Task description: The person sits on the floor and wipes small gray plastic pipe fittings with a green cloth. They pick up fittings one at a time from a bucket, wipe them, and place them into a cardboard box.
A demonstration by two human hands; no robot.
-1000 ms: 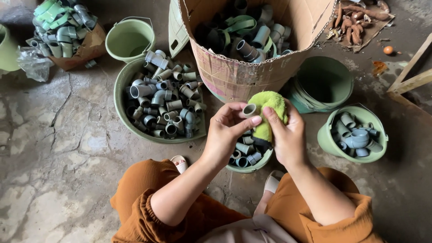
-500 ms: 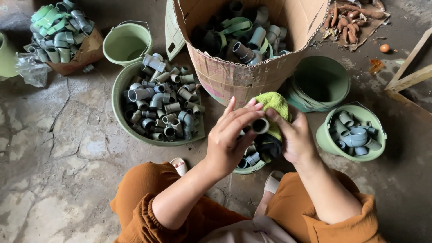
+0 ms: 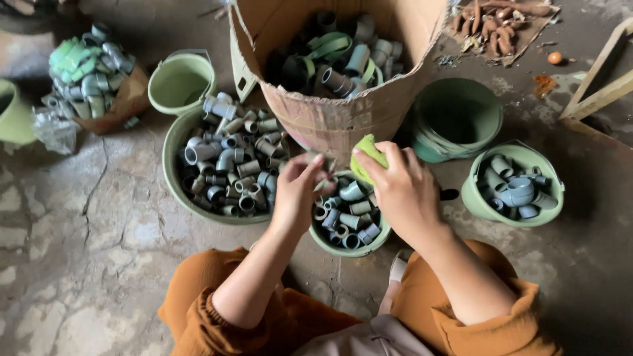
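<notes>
My left hand (image 3: 298, 192) reaches over the far-left rim of a small green bowl (image 3: 348, 250) that holds several grey pipe fittings (image 3: 349, 214). Its fingers are curled together. I cannot make out whether a fitting is between them. My right hand (image 3: 399, 191) hovers over the bowl's right side and grips a yellow-green cloth (image 3: 364, 153), bunched under its fingers. The two hands are close together but apart.
A wide green basin (image 3: 171, 165) of grey fittings lies to the left, with a small empty bucket (image 3: 179, 82) behind it. A tall cardboard box (image 3: 330, 122) of fittings stands ahead. Stacked green buckets (image 3: 455, 118) and a bucket of fittings (image 3: 472, 198) are on the right. A heap of fittings (image 3: 86, 66) is at the far left.
Both hands have dropped from chest height toward the small bowl. The fitting held up between them earlier is no longer plainly visible. The cloth is now balled under the right fingers.
</notes>
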